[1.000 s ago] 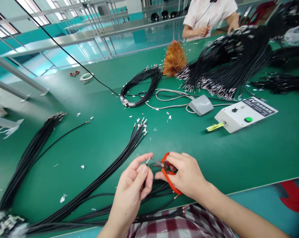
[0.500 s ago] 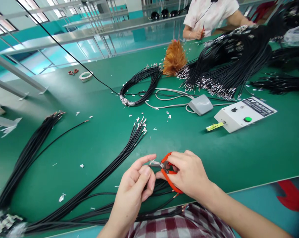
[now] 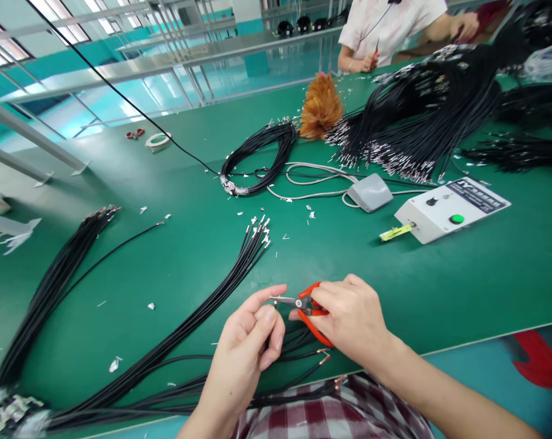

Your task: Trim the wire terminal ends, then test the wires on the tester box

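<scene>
My left hand [image 3: 248, 341] is closed in a pinch around a thin black cable; its end [image 3: 275, 303] pokes out just above my thumb. My right hand [image 3: 349, 311] is wrapped around the orange handles of small wire snips [image 3: 309, 308]. The snips' blades point left and look nearly shut, lying right above the cable end and close to my left index finger. Beneath both hands run loose black cables [image 3: 166, 390] with stripped, coppery ends. A bundle of black cables [image 3: 221, 286] with pale tips fans out beyond my left hand.
A white box [image 3: 452, 210] with a green button and yellow clip stands at the right, beside a grey pedal [image 3: 370, 193]. Coiled cable [image 3: 258, 158], a brown duster [image 3: 322, 107] and a large cable heap [image 3: 408, 128] lie farther back. Across the table sits a person [image 3: 390, 30].
The snips' blades have closed up, and the white scrap at their tips has gone from there. The handles are squeezed nearer together. Across the table, the other person's hand has lifted off the cables.
</scene>
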`<control>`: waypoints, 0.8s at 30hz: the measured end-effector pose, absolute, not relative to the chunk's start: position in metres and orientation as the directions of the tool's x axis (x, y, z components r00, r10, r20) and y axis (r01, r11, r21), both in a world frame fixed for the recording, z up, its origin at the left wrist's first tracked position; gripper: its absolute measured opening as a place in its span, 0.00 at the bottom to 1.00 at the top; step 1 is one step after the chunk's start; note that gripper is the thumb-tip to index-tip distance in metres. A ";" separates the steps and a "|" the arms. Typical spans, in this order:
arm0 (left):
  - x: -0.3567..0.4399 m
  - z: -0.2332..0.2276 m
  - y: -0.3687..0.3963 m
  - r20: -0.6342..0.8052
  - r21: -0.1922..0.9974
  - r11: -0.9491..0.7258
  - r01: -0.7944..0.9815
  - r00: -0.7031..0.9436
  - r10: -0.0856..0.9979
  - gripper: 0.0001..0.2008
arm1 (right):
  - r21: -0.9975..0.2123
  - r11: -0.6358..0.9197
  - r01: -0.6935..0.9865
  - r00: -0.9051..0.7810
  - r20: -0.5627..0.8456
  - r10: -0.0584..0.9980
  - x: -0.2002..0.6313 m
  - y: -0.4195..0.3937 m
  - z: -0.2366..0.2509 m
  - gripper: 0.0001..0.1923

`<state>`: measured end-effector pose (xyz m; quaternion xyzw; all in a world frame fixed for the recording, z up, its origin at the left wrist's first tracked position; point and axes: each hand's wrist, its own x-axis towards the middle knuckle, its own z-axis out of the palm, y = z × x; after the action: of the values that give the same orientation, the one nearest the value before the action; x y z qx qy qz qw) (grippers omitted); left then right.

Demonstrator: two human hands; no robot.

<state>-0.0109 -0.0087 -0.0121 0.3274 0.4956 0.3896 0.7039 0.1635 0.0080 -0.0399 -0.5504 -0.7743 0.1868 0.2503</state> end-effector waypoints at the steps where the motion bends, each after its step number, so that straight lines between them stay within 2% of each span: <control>1: -0.010 -0.013 -0.009 -0.443 0.851 0.481 -0.211 0.203 0.873 0.22 | -0.674 0.252 0.695 -0.236 0.117 0.965 0.164 0.010 -0.041 0.25; 3: -0.007 -0.015 -0.012 -0.409 0.897 0.431 -0.100 0.185 0.893 0.21 | -0.918 -0.001 0.397 -0.200 -0.088 0.976 0.166 0.018 -0.043 0.28; 4: -0.005 -0.016 -0.013 -0.359 0.932 0.363 0.012 0.185 0.915 0.19 | -0.970 -0.166 0.179 -0.218 -0.204 0.955 0.168 0.023 -0.044 0.30; 6: -0.003 -0.018 -0.015 -0.225 0.948 0.148 0.282 0.264 0.938 0.15 | -0.876 -0.440 -0.198 -0.307 -0.371 0.877 0.172 0.033 -0.046 0.33; 8: -0.006 -0.022 -0.011 -0.114 0.878 -0.081 0.472 0.371 0.922 0.12 | -0.746 -0.557 -0.366 -0.363 -0.436 0.823 0.177 0.041 -0.047 0.33; 9: -0.010 -0.024 -0.006 -0.070 0.813 -0.170 0.557 0.383 0.921 0.12 | -0.718 -0.576 -0.391 -0.376 -0.447 0.812 0.178 0.042 -0.048 0.33; 11: -0.024 -0.031 0.007 0.034 0.628 -0.250 0.737 0.295 0.955 0.13 | -0.706 -0.574 -0.414 -0.372 -0.444 0.815 0.180 0.043 -0.048 0.31; 12: -0.031 -0.036 0.015 0.098 0.487 -0.255 0.835 0.238 0.966 0.13 | -0.705 -0.568 -0.425 -0.363 -0.442 0.820 0.179 0.042 -0.049 0.31; 15: -0.048 -0.047 0.037 0.141 0.321 -0.205 0.925 0.168 0.976 0.11 | -0.699 -0.559 -0.446 -0.342 -0.444 0.828 0.177 0.038 -0.049 0.29; 20: -0.047 -0.051 0.043 0.147 0.260 -0.209 0.943 0.175 0.974 0.09 | -0.762 -0.513 -0.394 -0.300 -0.421 0.856 0.174 0.034 -0.047 0.28; 24: -0.038 -0.039 0.023 0.152 0.313 -0.226 0.922 0.186 0.971 0.05 | -0.894 -0.380 -0.239 -0.179 -0.344 0.922 0.171 0.030 -0.043 0.19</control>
<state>-0.0384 0.0228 -0.0387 0.7665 0.6174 0.1601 0.0754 0.1712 0.0304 -0.0432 -0.4777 -0.3575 0.6796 0.4269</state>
